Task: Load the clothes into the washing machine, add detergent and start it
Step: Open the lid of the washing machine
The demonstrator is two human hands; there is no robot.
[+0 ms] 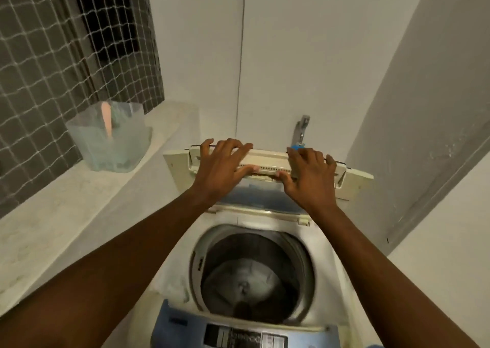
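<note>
A top-loading washing machine (326, 273) stands below me with its drum open. Grey clothes (244, 281) lie at the bottom of the drum. The folding cream lid (267, 163) is raised at the back of the machine. My left hand (222, 166) grips the lid's top edge on the left, fingers over it and thumb under. My right hand (309, 174) holds the same edge on the right. The blue control panel (246, 335) sits at the near edge.
A translucent plastic container (111, 141) with a pink-handled tool stands on the white ledge (53, 209) at left, under a netted window (66, 42). A metal tap (301, 130) with a blue fitting projects from the wall behind the lid. White walls close in at right.
</note>
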